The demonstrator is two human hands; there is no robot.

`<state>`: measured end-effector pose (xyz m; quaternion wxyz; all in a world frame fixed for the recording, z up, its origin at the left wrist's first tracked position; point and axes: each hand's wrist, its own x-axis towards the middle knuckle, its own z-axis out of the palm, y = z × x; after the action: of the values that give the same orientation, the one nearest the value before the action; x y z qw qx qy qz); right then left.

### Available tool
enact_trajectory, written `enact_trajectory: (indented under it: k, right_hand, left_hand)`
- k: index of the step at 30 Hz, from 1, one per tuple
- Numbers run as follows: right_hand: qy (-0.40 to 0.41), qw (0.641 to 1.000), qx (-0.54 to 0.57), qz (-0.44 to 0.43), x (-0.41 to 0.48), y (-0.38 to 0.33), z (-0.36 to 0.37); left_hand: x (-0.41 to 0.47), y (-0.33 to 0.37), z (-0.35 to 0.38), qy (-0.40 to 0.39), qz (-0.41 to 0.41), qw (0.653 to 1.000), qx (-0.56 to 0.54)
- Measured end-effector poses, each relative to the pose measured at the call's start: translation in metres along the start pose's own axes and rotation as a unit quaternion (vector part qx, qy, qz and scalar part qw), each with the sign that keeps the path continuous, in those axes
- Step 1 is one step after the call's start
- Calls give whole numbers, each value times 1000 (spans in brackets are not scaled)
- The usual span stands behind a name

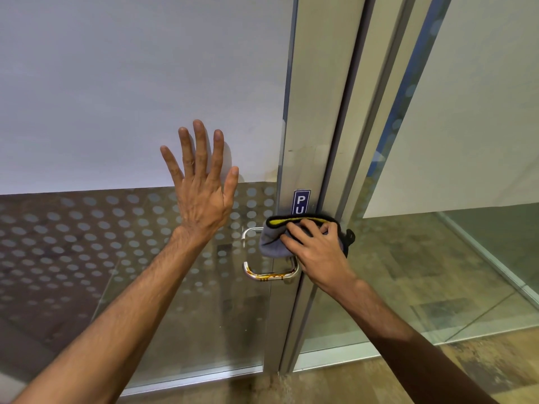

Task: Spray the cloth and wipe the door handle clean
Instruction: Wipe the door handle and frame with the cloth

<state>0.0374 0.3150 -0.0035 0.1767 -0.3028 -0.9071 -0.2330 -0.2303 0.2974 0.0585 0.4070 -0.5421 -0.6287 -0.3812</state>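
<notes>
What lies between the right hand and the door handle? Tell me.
In the head view, a grey cloth with a yellow-and-black edge lies between them: the right hand presses it over the upper part of the door handle.

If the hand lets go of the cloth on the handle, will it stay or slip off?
The cloth looks soft and floppy, bunched over the handle under the right hand. Probably light. The handle is shiny metal, likely slippery, so the cloth may slide off.
</notes>
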Motion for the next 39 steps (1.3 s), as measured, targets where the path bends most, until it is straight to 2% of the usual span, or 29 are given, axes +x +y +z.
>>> enact_trajectory:
  k: [2,4,6,8,9,12,13,15,17,19,20,21,24,25,28,30,33,39]
  right_hand:
    - [2,999,27,23,-7,-1,-16]
    - [45,988,124,79,-19,1,-35]
    - [94,936,295,171,-34,4,-52]
    - [118,833,459,287,-47,10,-69]
    - [118,762,534,347,-52,14,-78]
    - [98,500,704,495,-66,27,-93]
    - [88,440,724,523,-69,31,-96]
    - [83,385,736,550,-72,36,-99]
    - [108,362,743,553,-70,38,-101]
    - [154,375,739,537,-61,36,-102]
    - [186,403,725,526,-55,33,-102]
    - [220,450,695,515,-47,30,-101]
    - [313,653,510,464,-15,18,-94]
    - [333,707,451,432,-4,13,-89]
    - [335,836,297,318,26,0,-70]
    - [314,898,199,237,43,-5,-58]
    - [271,946,100,148,60,-4,-42]
    - [244,963,39,107,48,0,-5]
  left_hand:
    - [0,0,-1,-6,-2,1000,-4]
    - [0,0,-1,-9,-2,1000,-9]
    - [-1,-1,-1,-6,1,1000,-15]
    - [-2,-2,0,-2,1,1000,-14]
    - [-3,-2,0,-1,0,1000,-13]
    - [-4,-2,0,-2,-1,1000,-15]
    - [-4,-2,-1,-2,-1,1000,-15]
    - [-4,-2,-3,-5,0,1000,-16]
    - [-3,-1,-5,-9,-1,1000,-16]
    - [-2,0,-8,-15,-2,1000,-14]
    - [-2,1,-8,-17,-2,1000,-13]
    - [-2,1,-9,-19,-1,1000,-12]
    - [-2,2,-11,-25,2,1000,-6]
    - [-2,2,-11,-27,1,1000,-4]
    - [-2,4,-11,-28,5,1000,2]
    - [-2,4,-12,-32,6,999,5]
    - [-2,5,-11,-32,5,999,12]
    - [-1,2,-8,-16,7,1000,5]
